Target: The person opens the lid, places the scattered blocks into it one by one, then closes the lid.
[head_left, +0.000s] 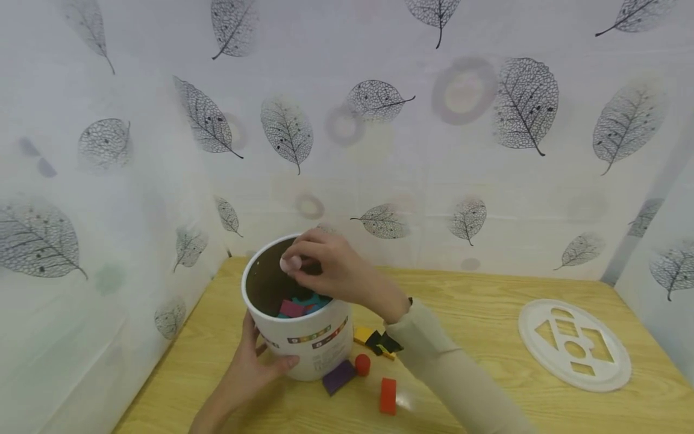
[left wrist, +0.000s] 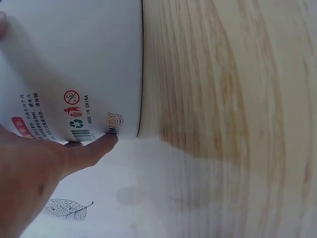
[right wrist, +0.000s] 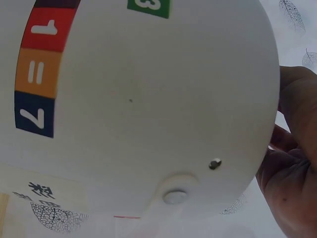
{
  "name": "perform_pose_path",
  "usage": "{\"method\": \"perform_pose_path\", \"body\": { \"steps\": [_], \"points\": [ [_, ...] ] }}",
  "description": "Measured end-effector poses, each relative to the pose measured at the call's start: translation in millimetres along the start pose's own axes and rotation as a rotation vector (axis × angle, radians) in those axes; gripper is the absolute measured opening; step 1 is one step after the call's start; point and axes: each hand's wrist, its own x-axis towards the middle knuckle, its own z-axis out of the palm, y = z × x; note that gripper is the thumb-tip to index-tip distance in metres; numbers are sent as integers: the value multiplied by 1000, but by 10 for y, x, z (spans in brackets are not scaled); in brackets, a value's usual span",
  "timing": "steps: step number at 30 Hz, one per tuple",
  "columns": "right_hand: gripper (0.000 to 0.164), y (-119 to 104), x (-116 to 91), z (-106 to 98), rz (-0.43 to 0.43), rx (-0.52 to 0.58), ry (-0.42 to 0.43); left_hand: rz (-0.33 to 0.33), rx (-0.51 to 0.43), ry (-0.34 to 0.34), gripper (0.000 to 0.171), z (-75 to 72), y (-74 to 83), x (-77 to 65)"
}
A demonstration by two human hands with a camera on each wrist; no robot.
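A white toy-block bucket stands on the wooden table, its top uncovered. My left hand grips its lower left side, thumb across the front and fingers round behind. In the left wrist view that hand's thumb presses on the printed wall near the base. Over the bucket's mouth my right hand pinches a small pale pink round block between thumb and fingers. Inside the bucket lie a magenta block and several teal and blue pieces. In the right wrist view the bucket's wall covers most of the frame and hides the pink block.
In front of the bucket lie a purple block, a red round block and a red rectangular block. A yellow block sits right of it. At far right lies a white lid with shaped holes. Leaf-patterned sheets surround the table.
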Motion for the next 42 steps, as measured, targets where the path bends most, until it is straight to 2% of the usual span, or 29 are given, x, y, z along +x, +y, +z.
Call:
{"method": "perform_pose_path", "body": {
  "steps": [9,16,29,36,39,42],
  "points": [
    [18,1,4,14,1,19,7,-7,0,3,125,5,2,2],
    [24,-10,-25,8,72,131,26,-10,-1,13,126,13,-11,7],
    [23,12,-153,-126,95,106,74,-32,20,23,127,17,10,1],
    [24,73,-381,-308,27,2,145,-30,26,21,127,22,7,8],
    [24,117,-569,-384,29,-28,132,-37,14,20,126,29,9,12],
    [24,178,-808,-441,46,-72,84,-47,12,28,126,33,13,1]
  ]
}}
